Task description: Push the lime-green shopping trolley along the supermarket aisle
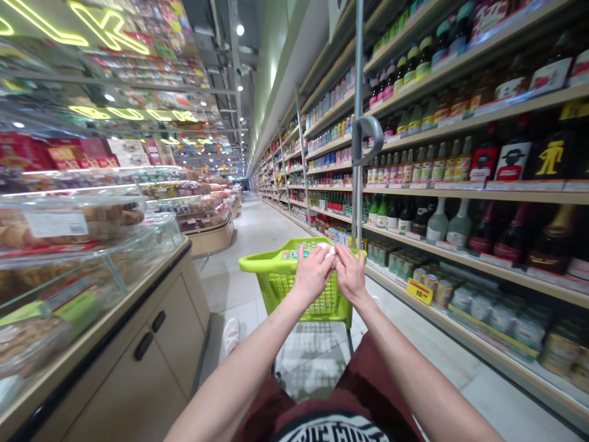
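Observation:
My left hand point(314, 271) and my right hand point(350, 273) are held together in front of me, above a lime-green shopping cart point(276, 276). Both are closed, pinching a small white thing point(327, 248) between their fingertips; I cannot make out what it is. The cart's basket sits just beyond my hands in a supermarket aisle. A grey pole with a curved handle point(363, 138) rises from the cart's right side.
Shelves of bottles, jars and cans point(460, 184) line the right side. A counter with glass display cases of baked goods point(92, 245) and cabinet doors point(151, 344) stands at left. The tiled aisle floor point(257, 227) runs ahead between them.

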A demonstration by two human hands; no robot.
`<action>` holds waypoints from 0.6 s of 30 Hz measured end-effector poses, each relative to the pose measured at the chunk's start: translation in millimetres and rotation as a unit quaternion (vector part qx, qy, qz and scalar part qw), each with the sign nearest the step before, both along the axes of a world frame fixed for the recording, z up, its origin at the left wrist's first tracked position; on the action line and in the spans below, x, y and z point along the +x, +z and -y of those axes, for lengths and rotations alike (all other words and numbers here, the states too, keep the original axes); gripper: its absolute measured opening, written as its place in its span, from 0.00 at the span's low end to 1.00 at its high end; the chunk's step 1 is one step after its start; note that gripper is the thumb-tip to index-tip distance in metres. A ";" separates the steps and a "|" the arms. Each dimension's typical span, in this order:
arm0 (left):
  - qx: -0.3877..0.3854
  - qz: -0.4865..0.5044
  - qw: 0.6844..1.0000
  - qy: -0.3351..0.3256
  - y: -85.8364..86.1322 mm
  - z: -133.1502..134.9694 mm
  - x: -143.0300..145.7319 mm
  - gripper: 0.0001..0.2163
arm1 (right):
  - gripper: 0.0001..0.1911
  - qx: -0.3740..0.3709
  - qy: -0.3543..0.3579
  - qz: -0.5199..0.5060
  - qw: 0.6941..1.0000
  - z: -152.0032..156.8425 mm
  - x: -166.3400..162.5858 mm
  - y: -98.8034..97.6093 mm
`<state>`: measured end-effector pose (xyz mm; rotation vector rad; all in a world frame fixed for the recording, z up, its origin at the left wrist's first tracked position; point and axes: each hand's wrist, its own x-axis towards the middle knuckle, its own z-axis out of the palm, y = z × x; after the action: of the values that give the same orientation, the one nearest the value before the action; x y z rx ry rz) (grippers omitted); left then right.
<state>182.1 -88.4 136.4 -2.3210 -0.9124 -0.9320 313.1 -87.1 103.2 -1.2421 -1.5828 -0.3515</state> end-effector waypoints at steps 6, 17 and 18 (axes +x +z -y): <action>-0.002 0.026 0.999 0.038 -7.5 -3.2 -39.8 0.15 | 0.20 -0.006 0.003 0.021 1.000 0.4 9.7 0.2; -0.011 0.067 0.996 0.066 -7.5 1.0 -56.7 0.14 | 0.20 0.071 0.007 0.087 0.994 15.9 -32.9 8.5; -0.011 0.061 0.997 0.054 -5.3 2.0 -52.0 0.14 | 0.20 0.081 0.015 0.101 0.992 16.1 -37.6 9.0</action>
<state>130.1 -90.4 131.2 -2.2281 -1.0909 -1.0332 275.5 -103.1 112.1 -1.0844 -1.7046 -0.5898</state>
